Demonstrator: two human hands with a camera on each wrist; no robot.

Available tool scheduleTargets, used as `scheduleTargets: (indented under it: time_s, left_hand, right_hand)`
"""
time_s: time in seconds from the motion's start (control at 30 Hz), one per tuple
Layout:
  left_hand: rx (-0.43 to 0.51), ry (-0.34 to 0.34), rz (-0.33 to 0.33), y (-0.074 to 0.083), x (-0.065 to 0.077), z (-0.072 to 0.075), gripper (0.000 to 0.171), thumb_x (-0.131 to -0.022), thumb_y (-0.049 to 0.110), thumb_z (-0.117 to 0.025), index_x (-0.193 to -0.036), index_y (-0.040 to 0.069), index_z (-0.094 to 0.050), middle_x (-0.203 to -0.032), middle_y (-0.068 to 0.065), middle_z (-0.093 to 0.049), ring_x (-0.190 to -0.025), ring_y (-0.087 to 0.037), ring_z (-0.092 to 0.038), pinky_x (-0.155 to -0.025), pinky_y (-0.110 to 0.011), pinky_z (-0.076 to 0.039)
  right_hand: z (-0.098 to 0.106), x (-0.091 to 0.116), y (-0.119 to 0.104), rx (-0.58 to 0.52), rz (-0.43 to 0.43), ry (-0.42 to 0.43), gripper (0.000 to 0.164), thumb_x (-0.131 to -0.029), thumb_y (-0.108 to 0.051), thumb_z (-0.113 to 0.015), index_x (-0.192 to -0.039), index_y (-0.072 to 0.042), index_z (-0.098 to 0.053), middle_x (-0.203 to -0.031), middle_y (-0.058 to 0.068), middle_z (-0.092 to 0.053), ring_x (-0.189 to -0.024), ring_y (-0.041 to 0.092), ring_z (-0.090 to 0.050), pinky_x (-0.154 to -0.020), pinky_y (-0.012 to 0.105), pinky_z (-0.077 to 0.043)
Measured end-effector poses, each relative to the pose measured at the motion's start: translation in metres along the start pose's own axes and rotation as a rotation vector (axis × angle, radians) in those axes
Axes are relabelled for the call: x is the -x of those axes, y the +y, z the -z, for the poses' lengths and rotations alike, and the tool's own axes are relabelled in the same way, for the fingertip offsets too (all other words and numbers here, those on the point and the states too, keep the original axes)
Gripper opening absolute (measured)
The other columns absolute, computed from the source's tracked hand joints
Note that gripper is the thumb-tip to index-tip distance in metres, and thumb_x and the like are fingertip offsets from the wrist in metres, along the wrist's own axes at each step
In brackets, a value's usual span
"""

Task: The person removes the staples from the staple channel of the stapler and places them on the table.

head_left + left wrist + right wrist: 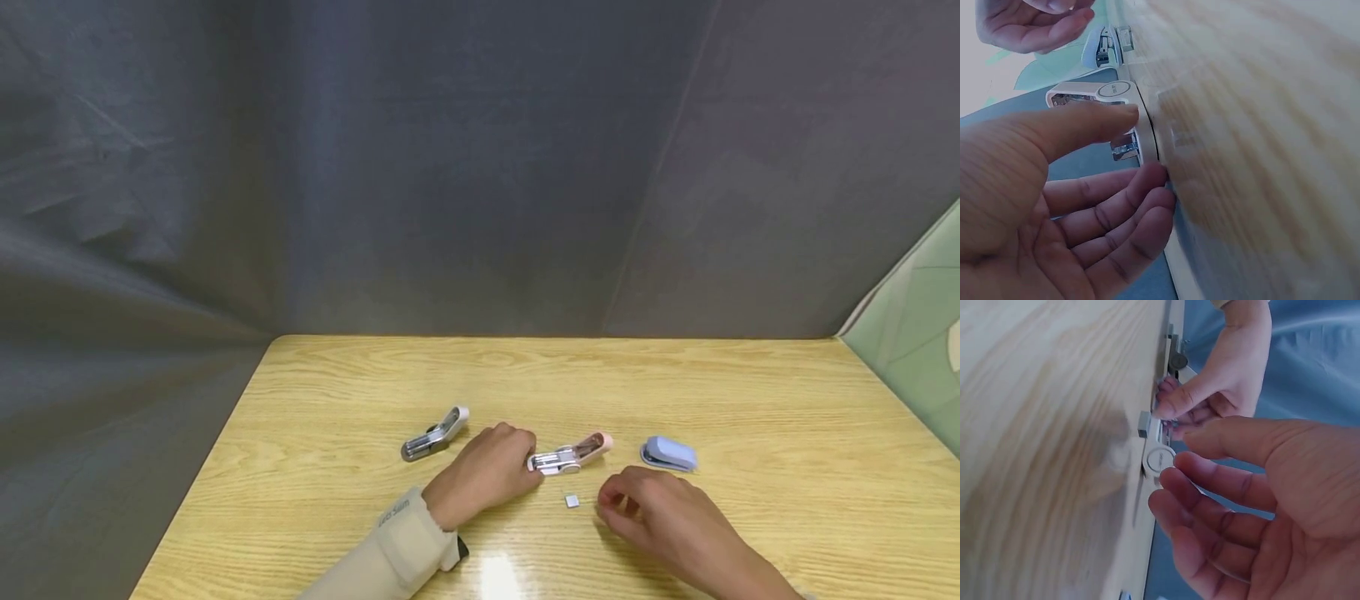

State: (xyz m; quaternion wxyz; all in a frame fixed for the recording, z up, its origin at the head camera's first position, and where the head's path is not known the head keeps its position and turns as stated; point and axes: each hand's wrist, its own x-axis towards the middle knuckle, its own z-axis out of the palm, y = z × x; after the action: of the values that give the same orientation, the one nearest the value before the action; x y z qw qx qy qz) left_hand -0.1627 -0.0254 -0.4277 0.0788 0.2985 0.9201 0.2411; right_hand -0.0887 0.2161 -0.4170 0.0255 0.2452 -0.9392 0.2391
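My left hand (491, 467) pinches the near end of a pink and white stapler (591, 447), its top swung up and its metal tray exposed. In the left wrist view the thumb lies along the stapler's side (1145, 134) and the fingertips are at its base by the table. A small silvery block of staples (572, 501) lies on the table in front of the stapler. Just right of that block is my right hand (660, 521), fingers loosely bent. Nothing shows between its thumb and fingers (1194, 494) in the right wrist view.
A grey and white stapler (431, 442), also opened up, lies left of my left hand. Beyond my right hand sits a light blue stapler (671, 453) with its top down. The wooden table (337, 383) ends at a dark cloth (465, 208) behind.
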Motion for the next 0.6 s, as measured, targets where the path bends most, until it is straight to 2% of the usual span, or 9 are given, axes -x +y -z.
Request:
scheduleTargets:
  time_s: [0.2,0.33,0.47,0.6]
  left_hand:
    - [-0.069,-0.028,-0.001,0.006,0.003,0.01,0.028,-0.091,0.029,-0.08,-0.08,0.014,-0.059,-0.061,0.007,-0.04,-0.049,-0.004,-0.032,-0.045,-0.022,-0.03]
    - [-0.121,-0.03,-0.023,0.007,0.003,0.015,0.028,-0.091,0.036,-0.08,-0.088,0.014,-0.062,-0.065,0.006,-0.039,-0.055,-0.007,-0.034,-0.049,-0.023,-0.031]
    - [-0.144,-0.004,-0.119,0.011,0.003,0.017,0.025,-0.093,0.035,-0.079,-0.095,0.014,-0.066,-0.07,0.007,-0.048,-0.061,-0.007,-0.039,-0.053,-0.023,-0.034]
    - [-0.146,0.004,-0.231,0.022,0.004,0.02,0.03,-0.095,0.035,-0.077,-0.115,0.013,-0.071,-0.091,0.005,-0.064,-0.072,-0.004,-0.05,-0.061,-0.02,-0.041]
  right_hand:
    - [0.009,0.014,0.004,0.008,-0.04,0.029,0.012,-0.088,-0.016,-0.082,-0.09,-0.023,-0.072,-0.085,-0.024,-0.061,-0.073,-0.004,-0.056,-0.06,0.025,-0.049]
    - [0.015,0.02,0.008,0.015,-0.081,0.014,0.011,-0.089,-0.018,-0.081,-0.094,-0.022,-0.072,-0.087,-0.024,-0.061,-0.074,-0.004,-0.056,-0.06,0.025,-0.049]
    - [0.021,0.026,0.012,0.045,-0.109,0.037,0.011,-0.09,-0.021,-0.082,-0.096,-0.022,-0.072,-0.087,-0.024,-0.062,-0.074,-0.004,-0.056,-0.06,0.025,-0.049]
    - [0.027,0.034,0.015,0.05,-0.179,0.041,0.015,-0.09,-0.024,-0.082,-0.102,-0.022,-0.074,-0.092,-0.022,-0.065,-0.076,-0.004,-0.057,-0.061,0.025,-0.049]
